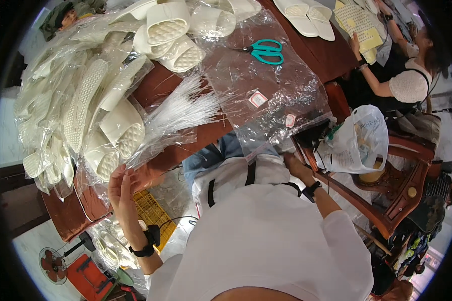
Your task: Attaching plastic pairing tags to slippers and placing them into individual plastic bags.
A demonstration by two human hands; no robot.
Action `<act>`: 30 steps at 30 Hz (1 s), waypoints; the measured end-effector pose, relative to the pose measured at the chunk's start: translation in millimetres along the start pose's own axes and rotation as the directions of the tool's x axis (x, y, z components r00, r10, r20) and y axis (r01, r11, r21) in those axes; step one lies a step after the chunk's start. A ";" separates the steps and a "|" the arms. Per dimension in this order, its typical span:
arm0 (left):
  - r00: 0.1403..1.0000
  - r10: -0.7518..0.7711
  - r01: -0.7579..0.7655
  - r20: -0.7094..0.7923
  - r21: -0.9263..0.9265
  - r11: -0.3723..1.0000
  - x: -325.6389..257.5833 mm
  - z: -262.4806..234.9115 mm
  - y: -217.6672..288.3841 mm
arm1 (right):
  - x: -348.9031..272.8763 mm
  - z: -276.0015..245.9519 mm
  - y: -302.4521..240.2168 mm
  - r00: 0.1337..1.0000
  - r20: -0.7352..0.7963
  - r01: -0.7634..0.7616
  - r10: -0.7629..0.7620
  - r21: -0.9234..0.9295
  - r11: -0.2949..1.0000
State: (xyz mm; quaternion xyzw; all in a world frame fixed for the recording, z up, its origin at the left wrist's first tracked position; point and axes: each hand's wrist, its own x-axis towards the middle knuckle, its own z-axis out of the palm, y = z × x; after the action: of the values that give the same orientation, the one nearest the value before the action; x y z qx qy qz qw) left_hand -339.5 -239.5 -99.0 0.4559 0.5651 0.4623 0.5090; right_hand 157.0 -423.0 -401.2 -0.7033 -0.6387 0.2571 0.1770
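Note:
My left hand [121, 189] is at the table's near left edge, its fingers drawn together on the lower edge of a clear plastic bag beside a cream slipper [121, 129]. Several more cream slippers in clear bags [80, 108] are heaped above and left of it. My right hand [296, 168] hangs low by my lap, near the table's edge; its fingers are mostly hidden. Between the hands, a fan of thin white plastic strands [186, 106] lies on the table. Teal-handled scissors [267, 51] rest on a large clear plastic sheet [271, 100].
White slippers [306, 17] lie at the table's far side. At right, another person [412, 85] holds yellow paper [359, 27]. A white plastic bag [359, 143] hangs by a wooden chair [402, 185]. A yellow crate [155, 215] and a fan [52, 265] are at lower left.

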 end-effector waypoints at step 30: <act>0.946 -0.323 0.316 -0.014 -0.173 0.933 50.8 40.8 24.9 | 259.9 20.1 21.4 0.679 0.712 0.218 -0.177 0.034 0.975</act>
State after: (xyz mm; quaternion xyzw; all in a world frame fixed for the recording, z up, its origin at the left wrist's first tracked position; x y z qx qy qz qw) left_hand -301.0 -183.1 -84.5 0.3034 0.6011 0.4288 0.6022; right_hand 175.9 -170.0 -465.0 -0.4810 -0.7359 0.4705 -0.0753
